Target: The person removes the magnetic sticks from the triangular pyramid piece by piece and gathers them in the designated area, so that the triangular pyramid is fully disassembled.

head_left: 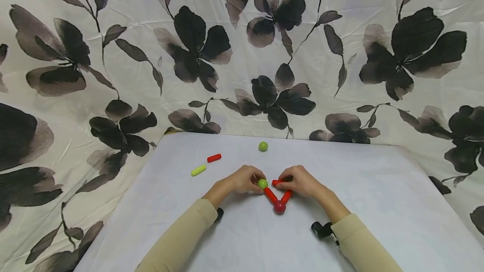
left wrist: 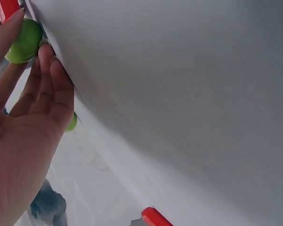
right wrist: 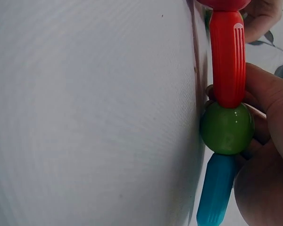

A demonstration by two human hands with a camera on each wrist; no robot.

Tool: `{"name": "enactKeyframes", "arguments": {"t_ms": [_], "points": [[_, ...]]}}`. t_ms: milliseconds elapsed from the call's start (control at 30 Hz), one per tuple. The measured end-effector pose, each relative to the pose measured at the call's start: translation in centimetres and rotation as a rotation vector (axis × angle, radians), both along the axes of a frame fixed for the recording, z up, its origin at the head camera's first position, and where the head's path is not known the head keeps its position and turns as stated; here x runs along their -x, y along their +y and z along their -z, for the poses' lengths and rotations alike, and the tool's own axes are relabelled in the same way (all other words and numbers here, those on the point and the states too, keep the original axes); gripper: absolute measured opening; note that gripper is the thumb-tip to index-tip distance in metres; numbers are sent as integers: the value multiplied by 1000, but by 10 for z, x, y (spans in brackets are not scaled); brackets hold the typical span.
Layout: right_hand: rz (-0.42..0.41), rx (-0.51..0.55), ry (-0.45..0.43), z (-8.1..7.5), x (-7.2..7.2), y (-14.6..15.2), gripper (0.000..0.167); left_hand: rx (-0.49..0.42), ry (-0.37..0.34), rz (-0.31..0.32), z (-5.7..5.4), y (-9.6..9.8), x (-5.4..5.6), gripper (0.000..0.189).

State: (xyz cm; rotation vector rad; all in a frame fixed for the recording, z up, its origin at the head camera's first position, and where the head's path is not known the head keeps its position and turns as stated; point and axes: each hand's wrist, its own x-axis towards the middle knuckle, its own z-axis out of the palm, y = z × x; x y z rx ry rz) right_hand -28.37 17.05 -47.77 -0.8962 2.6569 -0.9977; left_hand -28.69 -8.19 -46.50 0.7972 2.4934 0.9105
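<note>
My left hand pinches a green ball between thumb and fingertips. A red rod runs from that ball to a dark red ball, where a second red rod joins at an angle, making a V. My right hand holds another short red rod between thumb and forefinger, its end pointing at the left hand. In the right wrist view, the second rod meets another green ball beside the right fingers, with a blue rod beyond it; the hand hides both in the head view.
A loose green ball lies near the table's back edge. To the left rest a red rod and a yellow-green rod. Floral cloth hangs behind the white-covered table.
</note>
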Motion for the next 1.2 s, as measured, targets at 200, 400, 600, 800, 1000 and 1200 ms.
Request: {"name": "enactKeyframes", "arguments": {"t_ms": [200, 400, 600, 800, 1000, 1200], "points": [[7, -13, -17, 0, 1, 0, 16, -26, -3, 2, 1, -7, -1, 31], [19, -26, 15, -1, -1, 0, 17, -20, -7, -14, -2, -14, -4, 31], [49, -38, 29, -6, -6, -1, 21, -16, -15, -28, -3, -18, -7, 33], [64, -5, 66, -12, -19, -7, 21, -4, -22, -35, 1, -19, -7, 35], [-28, 2, 100, -13, -31, -21, 18, 1, -8, -24, 2, -20, -7, 33], [-60, -22, 71, -9, -36, -35, 14, -18, 18, 3, 1, -20, -8, 31]]}}
